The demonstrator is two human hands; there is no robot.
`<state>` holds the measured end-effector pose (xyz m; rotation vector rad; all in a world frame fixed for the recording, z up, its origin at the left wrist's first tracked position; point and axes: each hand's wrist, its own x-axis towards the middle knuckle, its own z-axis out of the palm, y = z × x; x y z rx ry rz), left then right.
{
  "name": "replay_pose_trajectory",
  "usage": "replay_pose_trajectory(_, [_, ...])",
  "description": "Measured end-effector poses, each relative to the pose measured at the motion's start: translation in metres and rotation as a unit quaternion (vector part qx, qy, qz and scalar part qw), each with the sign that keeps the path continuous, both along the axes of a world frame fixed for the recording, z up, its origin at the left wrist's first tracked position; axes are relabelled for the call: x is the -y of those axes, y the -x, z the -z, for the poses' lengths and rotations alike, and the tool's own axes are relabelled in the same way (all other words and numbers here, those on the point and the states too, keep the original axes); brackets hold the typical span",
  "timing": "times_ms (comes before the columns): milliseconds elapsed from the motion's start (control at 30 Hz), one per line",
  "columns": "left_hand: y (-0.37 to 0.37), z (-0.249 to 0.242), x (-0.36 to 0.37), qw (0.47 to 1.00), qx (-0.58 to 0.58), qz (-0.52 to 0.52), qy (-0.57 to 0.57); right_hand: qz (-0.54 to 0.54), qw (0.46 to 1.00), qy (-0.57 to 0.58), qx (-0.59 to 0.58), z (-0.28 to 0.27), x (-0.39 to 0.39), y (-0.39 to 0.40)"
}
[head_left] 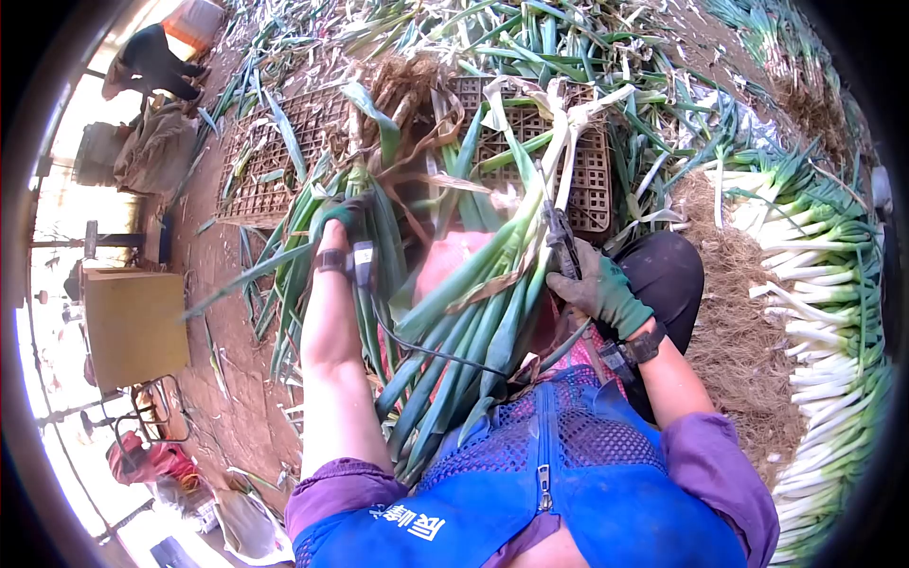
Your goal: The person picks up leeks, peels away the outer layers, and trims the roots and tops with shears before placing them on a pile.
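My left hand (343, 216), in a green and dark glove, is closed around the leaves of a bunch of long green onions (383, 213); its dry roots point away from me. My right hand (595, 284), in a green and grey glove, is wrapped around a dark hand tool with a narrow tip (561, 244). That tip lies against the pale stalks of other green onions (507, 251), whose leaves drape across my lap. Part of the tool is hidden by my fingers. A thin black cable (440, 354) runs over the leaves.
Plastic crates (592, 180) lie ahead, with loose leaves (559, 43) strewn beyond them. At right is a long row of white-stalked green onions (824, 379) beside a root heap (734, 322). A yellowish box (137, 327) and another person (156, 62) are at left.
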<state>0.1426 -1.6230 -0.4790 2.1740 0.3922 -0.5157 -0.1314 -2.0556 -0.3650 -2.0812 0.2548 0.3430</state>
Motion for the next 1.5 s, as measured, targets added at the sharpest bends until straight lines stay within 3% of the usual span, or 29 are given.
replay_pose_trajectory(67, [0.038,-0.073,0.026,0.994,0.049,-0.032,0.097,0.014,0.999,0.002,0.036,0.011,0.003,0.005])
replay_pose_trajectory(133, [0.058,-0.096,0.023,0.980,0.080,-0.017,0.180,0.032,0.999,-0.028,0.034,0.003,0.004,0.005])
replay_pose_trajectory(167, [0.081,-0.138,0.039,0.980,0.036,-0.019,0.197,0.041,0.998,-0.043,0.032,-0.005,0.004,0.005])
replay_pose_trajectory(300, [0.111,-0.172,0.065,0.981,0.051,0.058,0.176,0.019,0.984,-0.175,0.008,-0.032,-0.009,0.009])
replay_pose_trajectory(333, [0.116,-0.174,0.075,0.983,0.046,0.078,0.160,-0.001,0.983,-0.174,-0.058,-0.062,-0.017,0.011])
replay_pose_trajectory(367, [0.115,-0.173,0.085,0.975,0.040,0.101,0.195,-0.068,0.988,-0.134,0.020,-0.063,-0.024,0.014])
replay_pose_trajectory(433, [0.102,-0.155,0.105,0.950,0.019,0.155,0.271,-0.146,0.986,-0.080,-0.013,-0.091,-0.040,0.019])
replay_pose_trajectory(467, [0.096,-0.146,0.119,0.970,0.019,0.170,0.174,-0.147,0.985,-0.085,0.001,-0.087,-0.044,0.019])
replay_pose_trajectory(500, [0.078,-0.107,0.120,0.965,0.020,0.209,0.160,-0.148,0.985,-0.090,0.016,-0.077,-0.046,0.016])
replay_pose_trajectory(567, [0.082,-0.133,0.151,0.947,0.065,0.315,0.003,-0.130,0.985,-0.115,0.014,-0.071,-0.048,0.011])
replay_pose_trajectory(600, [0.070,-0.112,0.150,0.945,0.046,0.321,-0.043,-0.111,0.984,-0.136,-0.002,-0.071,-0.049,0.009])
replay_pose_trajectory(633, [0.065,-0.112,0.154,0.943,0.048,0.322,-0.075,-0.093,0.983,-0.158,-0.019,-0.071,-0.050,0.008])
replay_pose_trajectory(700, [0.060,-0.112,0.158,0.935,0.050,0.321,-0.143,-0.117,0.988,-0.098,-0.033,-0.076,-0.053,0.007])
replay_pose_trajectory(767, [0.075,-0.147,0.176,0.924,0.067,0.328,-0.185,-0.146,0.988,-0.037,-0.046,-0.080,-0.056,0.005])
replay_pose_trajectory(800, [0.081,-0.158,0.182,0.921,0.081,0.325,-0.201,-0.128,0.991,-0.046,-0.008,-0.065,-0.053,0.002])
replay_pose_trajectory(867, [0.082,-0.168,0.187,0.915,0.087,0.325,-0.223,-0.102,0.990,-0.086,-0.038,-0.057,-0.042,-0.020])
replay_pose_trajectory(933, [0.072,-0.167,0.177,0.933,0.044,0.330,-0.138,-0.023,0.983,-0.169,-0.070,-0.058,-0.035,-0.038])
replay_pose_trajectory(967, [0.066,-0.165,0.171,0.938,0.022,0.332,-0.094,-0.004,0.983,-0.154,-0.101,-0.064,-0.029,-0.045])
replay_pose_trajectory(1000, [0.059,-0.158,0.168,0.923,0.014,0.360,-0.134,-0.011,0.991,-0.107,-0.076,-0.056,-0.025,-0.051])
replay_pose_trajectory(1033, [0.058,-0.149,0.162,0.936,0.003,0.347,-0.065,-0.019,0.997,-0.060,-0.050,-0.055,-0.024,-0.055])
replay_pose_trajectory(1133, [0.068,-0.143,0.150,0.946,-0.024,0.306,0.101,-0.096,0.992,-0.069,-0.036,-0.068,-0.037,-0.039])
replay_pose_trajectory(1233, [0.081,-0.172,0.161,0.933,0.002,0.357,-0.038,-0.121,0.992,-0.021,0.002,-0.056,-0.042,-0.031])
replay_pose_trajectory(1267, [0.084,-0.148,0.141,0.937,-0.027,0.291,0.189,-0.079,0.997,-0.021,0.003,-0.054,-0.040,-0.037])
replay_pose_trajectory(1367, [0.091,-0.168,0.152,0.934,-0.017,0.356,-0.011,-0.069,0.995,-0.041,-0.058,-0.046,-0.022,-0.079])
replay_pose_trajectory(1400, [0.085,-0.135,0.138,0.939,-0.032,0.336,0.064,-0.059,0.996,-0.021,-0.065,-0.038,-0.016,-0.095])
replay_pose_trajectory(1433, [0.088,-0.142,0.140,0.935,-0.014,0.355,0.016,-0.049,0.996,0.000,-0.071,-0.027,-0.010,-0.110])
replay_pose_trajectory(1500, [0.077,-0.081,0.116,0.925,-0.076,0.280,0.247,-0.048,0.998,-0.013,-0.049,0.008,0.004,-0.142])
